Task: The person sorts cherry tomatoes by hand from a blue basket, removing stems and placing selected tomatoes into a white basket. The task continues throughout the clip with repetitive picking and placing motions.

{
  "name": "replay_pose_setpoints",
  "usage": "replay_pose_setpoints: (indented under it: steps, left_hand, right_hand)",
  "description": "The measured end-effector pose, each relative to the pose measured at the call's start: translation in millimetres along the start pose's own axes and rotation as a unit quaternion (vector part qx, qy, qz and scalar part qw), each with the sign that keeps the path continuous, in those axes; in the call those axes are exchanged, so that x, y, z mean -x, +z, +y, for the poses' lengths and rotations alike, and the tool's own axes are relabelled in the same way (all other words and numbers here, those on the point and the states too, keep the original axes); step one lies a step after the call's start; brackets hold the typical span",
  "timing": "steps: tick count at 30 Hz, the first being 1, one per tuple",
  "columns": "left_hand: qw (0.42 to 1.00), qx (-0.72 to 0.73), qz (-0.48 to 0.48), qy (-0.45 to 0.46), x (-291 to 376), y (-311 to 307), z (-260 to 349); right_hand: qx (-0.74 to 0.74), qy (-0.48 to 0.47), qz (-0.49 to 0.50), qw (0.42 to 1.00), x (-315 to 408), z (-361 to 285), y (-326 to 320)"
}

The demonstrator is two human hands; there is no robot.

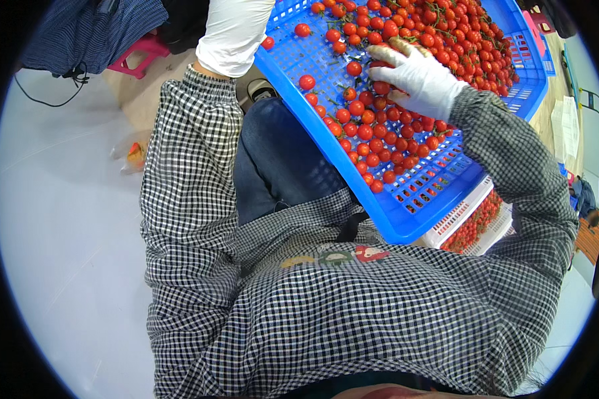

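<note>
A blue plastic basket (299, 117) with slotted sides lies before me, tilted in the view. Red cherry tomatoes (364, 132) are spread over its floor, and a dense heap of them with green stems fills the far right part. My right hand (417, 80), in a white glove with stained fingertips, rests among the tomatoes with its fingers apart and curled over some of them; whether it grips one cannot be told. My left hand (237, 35), also white-gloved, is at the top edge beside the basket's left rim; its fingers are cut off by the picture.
A white crate (501, 224) of tomatoes stands below the basket on the right. Papers (565, 127) lie on a surface at the right. A pink stool (140, 55) and a person's dark clothing (100, 35) are at upper left. A clear plastic bag (132, 154) lies on the floor.
</note>
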State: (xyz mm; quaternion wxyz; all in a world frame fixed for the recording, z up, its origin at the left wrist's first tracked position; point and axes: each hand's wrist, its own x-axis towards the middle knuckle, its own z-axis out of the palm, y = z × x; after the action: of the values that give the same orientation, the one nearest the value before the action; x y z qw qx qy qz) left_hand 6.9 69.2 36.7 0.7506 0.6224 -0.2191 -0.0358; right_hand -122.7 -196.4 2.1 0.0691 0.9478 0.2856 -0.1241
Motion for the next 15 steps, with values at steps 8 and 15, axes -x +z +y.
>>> replay_pose_setpoints:
  steps: [8, 15]
  left_hand:
    - [0.998, 0.006, 0.058, 0.037, 4, 7, 16]
    - [0.997, 0.048, 0.065, 0.021, 6, 2, 6]
  right_hand:
    - [-0.145, 0.017, 0.146, 0.979, -46, -6, -31]
    - [-0.223, 0.072, 0.116, 0.965, -170, -82, -6]
